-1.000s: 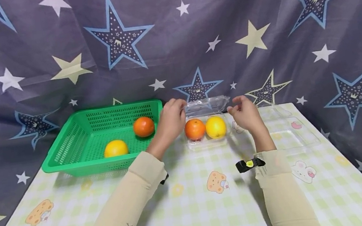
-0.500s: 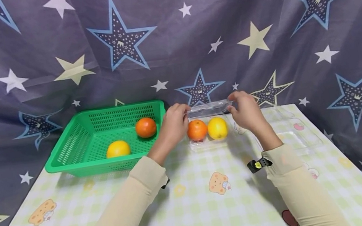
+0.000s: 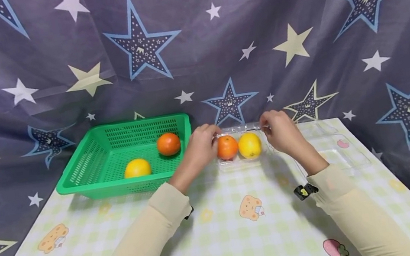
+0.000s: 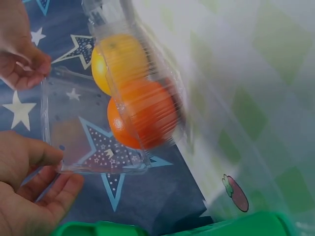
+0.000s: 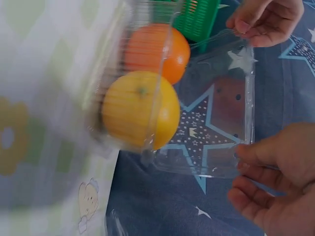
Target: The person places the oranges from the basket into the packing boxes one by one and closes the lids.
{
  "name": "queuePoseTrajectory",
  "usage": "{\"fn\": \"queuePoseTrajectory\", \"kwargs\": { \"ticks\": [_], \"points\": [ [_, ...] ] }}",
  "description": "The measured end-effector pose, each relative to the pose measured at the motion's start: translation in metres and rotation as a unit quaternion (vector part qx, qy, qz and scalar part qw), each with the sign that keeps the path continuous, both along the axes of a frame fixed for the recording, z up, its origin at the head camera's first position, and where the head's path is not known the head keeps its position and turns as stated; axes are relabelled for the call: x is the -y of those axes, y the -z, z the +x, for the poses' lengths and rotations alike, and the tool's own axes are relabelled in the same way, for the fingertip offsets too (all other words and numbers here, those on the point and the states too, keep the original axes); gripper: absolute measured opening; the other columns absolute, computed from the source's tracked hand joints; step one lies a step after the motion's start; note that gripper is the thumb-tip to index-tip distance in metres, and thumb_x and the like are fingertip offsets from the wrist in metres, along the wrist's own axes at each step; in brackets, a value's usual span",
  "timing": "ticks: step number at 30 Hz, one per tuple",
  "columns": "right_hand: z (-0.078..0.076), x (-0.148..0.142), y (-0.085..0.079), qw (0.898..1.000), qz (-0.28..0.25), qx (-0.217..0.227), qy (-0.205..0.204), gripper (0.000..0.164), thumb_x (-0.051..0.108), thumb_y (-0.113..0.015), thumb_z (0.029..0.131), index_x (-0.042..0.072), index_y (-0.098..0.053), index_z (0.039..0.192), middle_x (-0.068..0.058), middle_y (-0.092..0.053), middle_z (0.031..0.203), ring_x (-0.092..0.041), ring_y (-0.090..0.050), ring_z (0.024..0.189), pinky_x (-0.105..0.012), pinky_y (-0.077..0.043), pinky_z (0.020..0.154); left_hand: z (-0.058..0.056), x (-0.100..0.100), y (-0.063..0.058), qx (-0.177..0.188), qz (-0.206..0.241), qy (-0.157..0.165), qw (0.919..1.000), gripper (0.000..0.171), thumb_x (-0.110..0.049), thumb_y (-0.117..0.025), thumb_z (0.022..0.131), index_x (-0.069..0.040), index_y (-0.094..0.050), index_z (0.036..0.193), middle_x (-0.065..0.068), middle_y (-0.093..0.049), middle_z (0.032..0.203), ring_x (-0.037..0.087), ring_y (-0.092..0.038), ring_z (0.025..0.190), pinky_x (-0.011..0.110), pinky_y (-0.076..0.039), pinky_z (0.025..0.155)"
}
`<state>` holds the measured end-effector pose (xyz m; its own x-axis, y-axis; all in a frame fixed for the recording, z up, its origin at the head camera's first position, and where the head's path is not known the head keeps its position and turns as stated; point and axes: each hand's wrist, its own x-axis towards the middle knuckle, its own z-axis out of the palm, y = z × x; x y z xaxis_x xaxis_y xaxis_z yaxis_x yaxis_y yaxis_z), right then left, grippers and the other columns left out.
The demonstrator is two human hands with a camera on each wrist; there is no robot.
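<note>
A clear plastic clamshell box stands on the table with its hinged lid raised at the back. Inside sit a reddish-orange fruit on the left and a yellow citrus fruit on the right, side by side. My left hand pinches one corner of the lid's free edge between thumb and fingers. At the other corner, my right hand pinches the same edge. Both wrist views show the lid tilted, with the patterned cloth visible through it.
A green perforated basket stands on the left, holding a yellow fruit and a reddish-orange fruit. Another clear plastic box lies open at the right. Behind the table hangs a star-patterned cloth.
My right hand has come to the lid's right corner and taken hold of it. Both hands have lowered slightly, and the lid has tipped forward toward the fruit.
</note>
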<state>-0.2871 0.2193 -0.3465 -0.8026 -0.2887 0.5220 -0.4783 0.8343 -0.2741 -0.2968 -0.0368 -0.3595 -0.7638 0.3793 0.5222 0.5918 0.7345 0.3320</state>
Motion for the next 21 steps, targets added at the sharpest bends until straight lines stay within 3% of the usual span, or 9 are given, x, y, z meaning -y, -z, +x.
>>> {"fn": "queuePoseTrajectory", "kwargs": {
  "ticks": [9,21],
  "points": [
    [0.004,-0.008,0.008,0.996,0.068,-0.005,-0.05,0.013,-0.011,-0.067,0.087,0.001,-0.065,0.093,-0.014,-0.064,0.086,-0.032,-0.059,0.08,-0.045,-0.047,0.079,0.006,0.002,0.01,-0.004,-0.012,0.022,0.9997,0.019,0.006,-0.069,0.088,-0.004,-0.074,0.103,0.01,-0.069,0.097,0.027,-0.062,0.089,0.038,-0.055,0.083],
    [0.009,-0.013,0.019,0.99,0.111,0.015,-0.086,0.013,-0.009,-0.072,0.085,0.002,-0.067,0.09,-0.009,-0.063,0.083,-0.029,-0.056,0.076,-0.042,-0.049,0.073,0.012,0.005,0.016,0.011,-0.074,0.043,0.9963,0.022,0.01,-0.068,0.086,-0.004,-0.077,0.101,0.01,-0.071,0.096,0.027,-0.068,0.091,0.035,-0.057,0.083]
  ]
}}
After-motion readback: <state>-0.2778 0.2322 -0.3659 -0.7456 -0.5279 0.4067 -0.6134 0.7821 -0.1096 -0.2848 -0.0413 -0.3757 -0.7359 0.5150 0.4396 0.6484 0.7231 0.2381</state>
